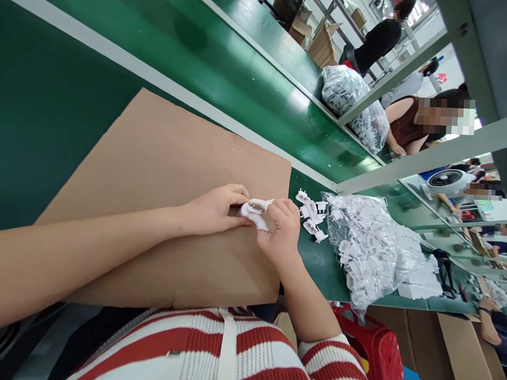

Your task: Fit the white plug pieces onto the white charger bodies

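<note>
Between my two hands is a small white plastic part [256, 211] with a rounded end, held above a sheet of brown cardboard [175, 153]. My left hand [223, 209] pinches its left end between thumb and fingers. My right hand [280, 227] is closed around the other end, with a white covering showing on one finger or thumb. The fingers hide much of the part, so its exact kind is unclear. Just right of my right hand, several loose white plastic parts [311, 215] lie on the green table [329, 272].
A clear plastic bag [369, 240] full of white parts sits on the right, with a stack of white pieces [420, 275] beyond. A metal frame post [423, 150] crosses the right side. Across the bench, a person [411, 121] sits by another bag [354, 99]. A red stool [385, 352] stands below.
</note>
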Tool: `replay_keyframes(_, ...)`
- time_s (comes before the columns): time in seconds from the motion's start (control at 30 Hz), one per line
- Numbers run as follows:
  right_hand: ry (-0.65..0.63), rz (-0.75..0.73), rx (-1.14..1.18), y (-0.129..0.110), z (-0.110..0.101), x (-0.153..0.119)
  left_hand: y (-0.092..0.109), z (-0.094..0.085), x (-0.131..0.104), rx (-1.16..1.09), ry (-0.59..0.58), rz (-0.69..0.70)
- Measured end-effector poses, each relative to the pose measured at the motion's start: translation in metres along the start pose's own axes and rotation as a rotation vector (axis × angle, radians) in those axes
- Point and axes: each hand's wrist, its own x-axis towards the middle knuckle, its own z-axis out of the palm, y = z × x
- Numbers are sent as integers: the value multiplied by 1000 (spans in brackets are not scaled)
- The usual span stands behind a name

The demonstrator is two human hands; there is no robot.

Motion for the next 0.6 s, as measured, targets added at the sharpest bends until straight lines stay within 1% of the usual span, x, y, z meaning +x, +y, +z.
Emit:
replay_keyframes(0.07, -2, 36, -14, -1, 2, -1, 0, 0, 0, 11, 22, -7)
replay_keyframes(0.2, 3, 117, 34, 0, 8, -4, 0, 2, 1, 38, 43, 13)
replay_keyframes(0.33, -18, 153, 73, 3, 17, -11, 2, 11, -3, 100, 48, 36)
replay_keyframes(0.37, -31, 171, 98, 4, 20, -13, 1, 13, -4, 116, 60, 28)
replay_keyframes(0.4, -43, 193, 128, 5, 24, -14, 0, 15, -5, 133, 97, 17)
replay_keyframes(0.47, -26, 272, 245, 8, 33, -15, -5, 15, -7, 170, 140, -9)
replay_keyframes(0.53, 66, 345, 447, 10, 42, -14, -10, 13, -8, 184, 147, -29)
replay_keyframes(0.6, 85, 378, 601, 10, 49, -15, -14, 11, -9, 213, 183, -70)
